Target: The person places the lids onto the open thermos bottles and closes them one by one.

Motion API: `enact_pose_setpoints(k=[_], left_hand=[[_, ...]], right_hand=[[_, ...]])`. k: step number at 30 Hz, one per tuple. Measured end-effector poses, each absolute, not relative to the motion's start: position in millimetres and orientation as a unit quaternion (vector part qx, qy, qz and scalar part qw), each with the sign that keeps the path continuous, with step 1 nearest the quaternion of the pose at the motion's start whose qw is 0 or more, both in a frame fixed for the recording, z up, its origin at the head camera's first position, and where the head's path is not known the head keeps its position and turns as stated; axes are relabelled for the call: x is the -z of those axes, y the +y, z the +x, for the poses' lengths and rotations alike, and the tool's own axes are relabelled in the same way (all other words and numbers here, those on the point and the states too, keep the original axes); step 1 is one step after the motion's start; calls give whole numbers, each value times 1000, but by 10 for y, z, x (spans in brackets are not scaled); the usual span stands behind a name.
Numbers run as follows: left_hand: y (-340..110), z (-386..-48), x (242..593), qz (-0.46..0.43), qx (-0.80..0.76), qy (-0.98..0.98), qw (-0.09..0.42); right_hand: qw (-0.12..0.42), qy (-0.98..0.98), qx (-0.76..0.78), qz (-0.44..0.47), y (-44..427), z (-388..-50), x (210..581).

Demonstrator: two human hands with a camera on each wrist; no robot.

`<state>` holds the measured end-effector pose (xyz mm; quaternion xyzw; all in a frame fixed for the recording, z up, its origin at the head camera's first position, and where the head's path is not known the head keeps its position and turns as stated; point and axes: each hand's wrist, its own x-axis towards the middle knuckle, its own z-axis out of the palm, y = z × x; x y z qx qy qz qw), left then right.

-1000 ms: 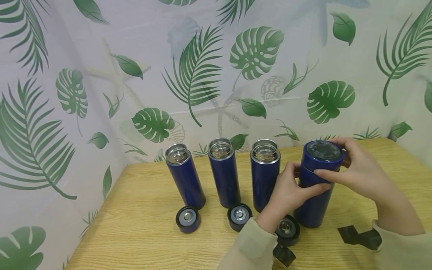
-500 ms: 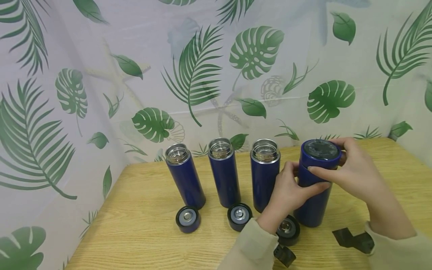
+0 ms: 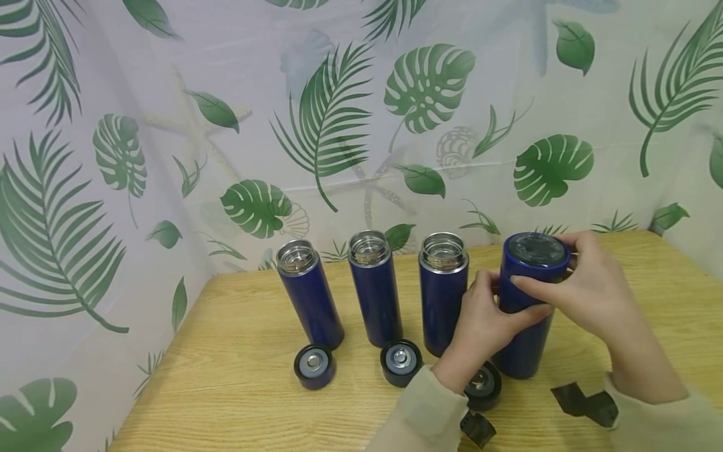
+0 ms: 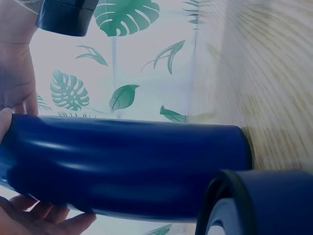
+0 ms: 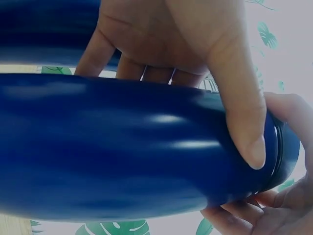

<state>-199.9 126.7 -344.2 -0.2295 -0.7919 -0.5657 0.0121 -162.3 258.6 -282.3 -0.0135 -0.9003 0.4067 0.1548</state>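
At the right of the head view, a dark blue thermos bottle (image 3: 525,339) stands upright on the table. My left hand (image 3: 480,323) grips its upper body, thumb in front and fingers on the far side. My right hand (image 3: 587,289) grips the blue lid (image 3: 533,251) on top, which has a dark round face. In the right wrist view a thin gap line (image 5: 279,147) shows between body and lid, with the left thumb lying along the bottle below it. The bottle's side fills the middle of the left wrist view, so the lid's thread is hidden.
Three uncapped blue bottles (image 3: 310,301), (image 3: 375,295), (image 3: 444,301) with steel rims stand in a row to the left. Upturned lids (image 3: 314,367), (image 3: 401,363) lie before them; another lid (image 3: 482,386) is partly behind my left wrist. A leaf-print curtain (image 3: 361,125) hangs behind the table (image 3: 237,402).
The lid has shifted slightly left and now lines up over the bottle. My right hand and forearm have moved left with it. My left hand stays on the body.
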Motion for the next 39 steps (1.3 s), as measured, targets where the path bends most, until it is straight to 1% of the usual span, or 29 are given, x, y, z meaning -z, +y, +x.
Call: enact_pose_setpoints(k=[3,6,15,18,24,32,36,39], left_hand=[[1269,-1999,3442,-229,566,-792,13],[1263,-1992,3437,-232,569,-789,4],[1219,-2025,3417,-245,567,-786,-29],[1211,-2027,3413,-241,561,-791,-34],[1231,-2006,3405,-238,556,-796,-16],[1261,-1992,3413,-229,563,-794,3],[1259,-1994,3411,-228,563,-795,1],[1247,-2000,3407,-232,563,-793,-9]], right_hand=[[156,-901,-405,-11,2591,-1626,2819],[144,-899,-415,9,2632,-1636,2823],[106,-874,-461,114,2842,-1738,2923],[93,-863,-479,133,2898,-1782,2979],[95,-863,-482,118,2941,-1815,3012],[94,-880,-458,80,2880,-1767,2942],[97,-877,-462,87,2865,-1751,2931],[95,-878,-460,99,2868,-1743,2928]])
